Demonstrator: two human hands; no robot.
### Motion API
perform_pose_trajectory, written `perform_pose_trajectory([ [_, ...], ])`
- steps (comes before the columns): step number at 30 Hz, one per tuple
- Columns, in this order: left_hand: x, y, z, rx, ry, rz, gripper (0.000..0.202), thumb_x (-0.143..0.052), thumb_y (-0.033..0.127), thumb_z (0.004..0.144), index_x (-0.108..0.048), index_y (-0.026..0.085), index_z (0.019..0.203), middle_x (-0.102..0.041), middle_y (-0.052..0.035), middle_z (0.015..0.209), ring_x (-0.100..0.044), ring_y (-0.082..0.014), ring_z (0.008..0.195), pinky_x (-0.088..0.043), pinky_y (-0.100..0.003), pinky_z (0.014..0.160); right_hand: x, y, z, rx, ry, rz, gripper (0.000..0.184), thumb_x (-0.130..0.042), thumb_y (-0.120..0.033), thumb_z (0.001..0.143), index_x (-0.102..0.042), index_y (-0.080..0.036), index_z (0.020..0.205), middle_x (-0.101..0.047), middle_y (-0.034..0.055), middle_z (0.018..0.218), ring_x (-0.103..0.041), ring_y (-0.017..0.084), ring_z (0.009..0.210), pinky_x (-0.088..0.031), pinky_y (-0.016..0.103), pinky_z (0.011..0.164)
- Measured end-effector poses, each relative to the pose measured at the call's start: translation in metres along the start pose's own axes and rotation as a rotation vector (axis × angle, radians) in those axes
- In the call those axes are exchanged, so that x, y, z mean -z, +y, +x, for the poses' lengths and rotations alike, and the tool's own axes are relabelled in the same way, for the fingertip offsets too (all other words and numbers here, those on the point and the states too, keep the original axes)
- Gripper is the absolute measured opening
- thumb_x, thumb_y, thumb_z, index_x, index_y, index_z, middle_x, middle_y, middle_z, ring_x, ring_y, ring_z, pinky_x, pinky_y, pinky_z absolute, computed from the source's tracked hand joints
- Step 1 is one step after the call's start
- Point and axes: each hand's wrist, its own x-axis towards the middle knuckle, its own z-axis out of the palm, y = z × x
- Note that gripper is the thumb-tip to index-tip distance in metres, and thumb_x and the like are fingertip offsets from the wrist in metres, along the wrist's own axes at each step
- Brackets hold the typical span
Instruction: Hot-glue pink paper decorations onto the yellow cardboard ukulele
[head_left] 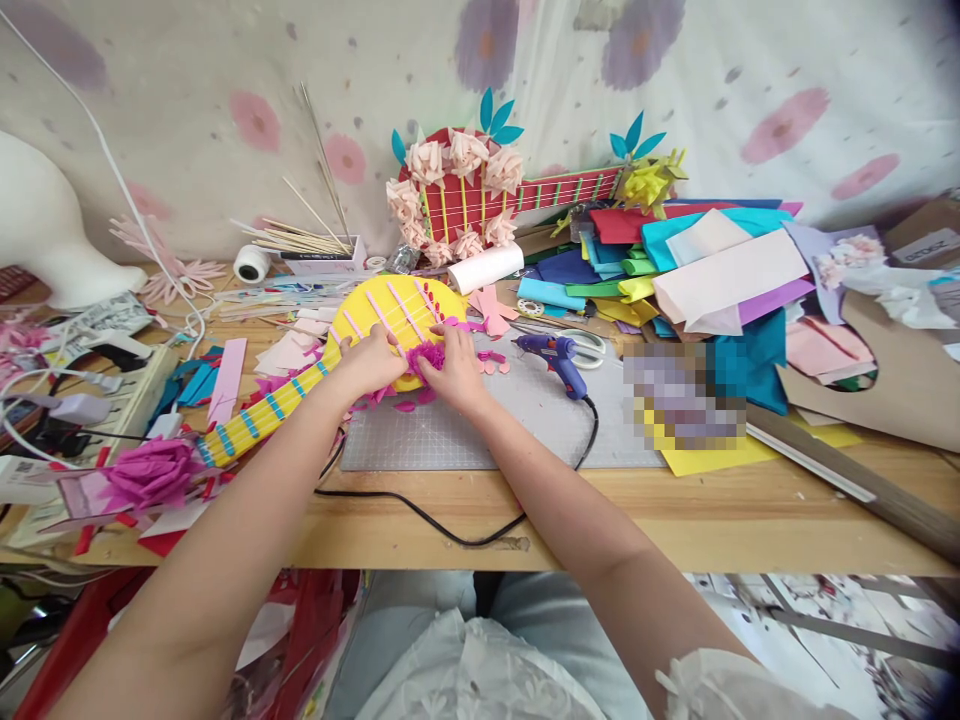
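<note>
Yellow guitar (363,312) lies partly on mat (420,440) — pink strips (406,314), neck bands (250,423), rose (154,474) on. Right hand (456,370) bends round magenta flower (425,354), left hand (369,362) curls over guitar; firm grip we cannot tell. Flowering, we judge, unfinished.

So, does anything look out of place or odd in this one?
Yes: a pixelated patch at right, partly over the yellow sheet, hides whatever lies there. Otherwise, loose magenta pieces lie scattered beside the yellow guitar-shaped craft, which seems ordinary clutter.

Red flower-trimmed instrument (474,198) — wooden sticks (304,238) — folded coloured papers (724,265)
</note>
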Motion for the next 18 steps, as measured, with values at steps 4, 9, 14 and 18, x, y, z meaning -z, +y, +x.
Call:
perform_pose_trajectory([
  [4, 0.0001, -0.0001, 0.0022, 0.000, 0.010, -0.005, 0.034, -0.051, 0.026, 0.068, -0.046, 0.021, 0.102, -0.067, -0.0105, 0.110, -0.054, -0.0288, 0.114, -0.032, -0.042, 0.099, 0.0002, -0.0002, 0.0001, 0.005, 0.002, 0.005, 0.039, -0.055, -0.027, 0.075, -0.049, -0.017, 0.112, -0.056, 0.0118, 0.115, -0.046, 0.028, 0.111, -0.037, 0.045, 0.097],
  [9, -0.0027, -0.0003, 0.0056, -0.025, 0.005, -0.017, 0.035, -0.051, 0.024, 0.067, -0.046, 0.021, 0.102, -0.069, -0.0086, 0.104, -0.055, -0.0275, 0.113, -0.031, -0.040, 0.100, 0.0012, -0.0017, 0.0001, 0.003, -0.005, 0.001, 0.039, -0.057, -0.025, 0.074, -0.050, -0.016, 0.112, -0.056, 0.0120, 0.115, -0.046, 0.028, 0.111, -0.037, 0.044, 0.098],
  [14, -0.0015, 0.0046, 0.0031, 0.008, -0.005, -0.014, 0.037, -0.051, 0.023, 0.068, -0.047, 0.020, 0.104, -0.068, -0.0107, 0.105, -0.058, -0.0281, 0.109, -0.034, -0.039, 0.096, 0.0002, -0.0019, 0.0000, 0.006, 0.010, -0.003, 0.038, -0.056, -0.026, 0.075, -0.050, -0.017, 0.111, -0.056, 0.0113, 0.114, -0.047, 0.028, 0.110, -0.037, 0.045, 0.097],
  [18, -0.0004, 0.0069, 0.0035, 0.027, -0.003, -0.007, 0.039, -0.054, 0.025, 0.066, -0.049, 0.020, 0.105, -0.066, -0.0110, 0.109, -0.058, -0.0292, 0.108, -0.036, -0.038, 0.095, -0.0004, -0.0026, 0.0002, -0.001, 0.012, -0.005, 0.037, -0.057, -0.025, 0.075, -0.051, -0.015, 0.110, -0.057, 0.0121, 0.114, -0.047, 0.027, 0.110, -0.037, 0.043, 0.097],
])
